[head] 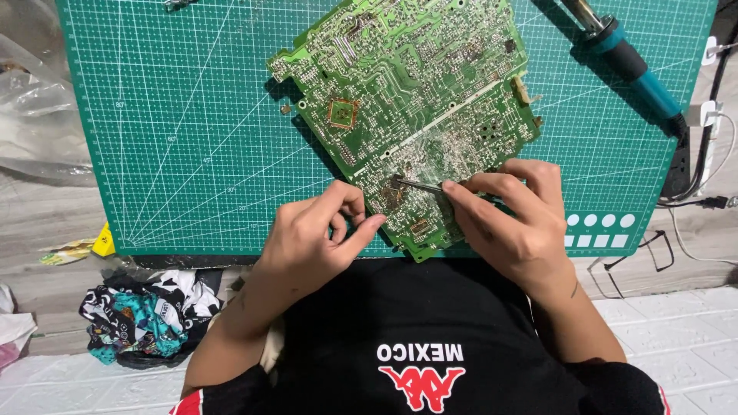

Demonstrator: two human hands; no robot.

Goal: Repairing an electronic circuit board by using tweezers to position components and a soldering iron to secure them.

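Item: green circuit board [407, 92], solder side up, irregular outline, densely dotted with dull silver joints; lies tilted across the near right part of a green cutting mat [184, 138] printed with a white grid, its near corner overhanging the mat's near edge.

Right hand [511, 219]: fingers pinched together on thin metal tweezers [419, 184], tips touching the board near its near edge.

Left hand [319, 234]: thumb pressed against the board's near left edge, other fingers curled, holding nothing.

Also present: 1 soldering iron [626, 61], teal handle, at the mat's far right corner; crumpled patterned cloth [138, 315] off the near left corner.

Risk, as judged: the tweezer tips could slip and scratch fine traces if the overhanging board shifts under pressure; small loose parts could spring away.
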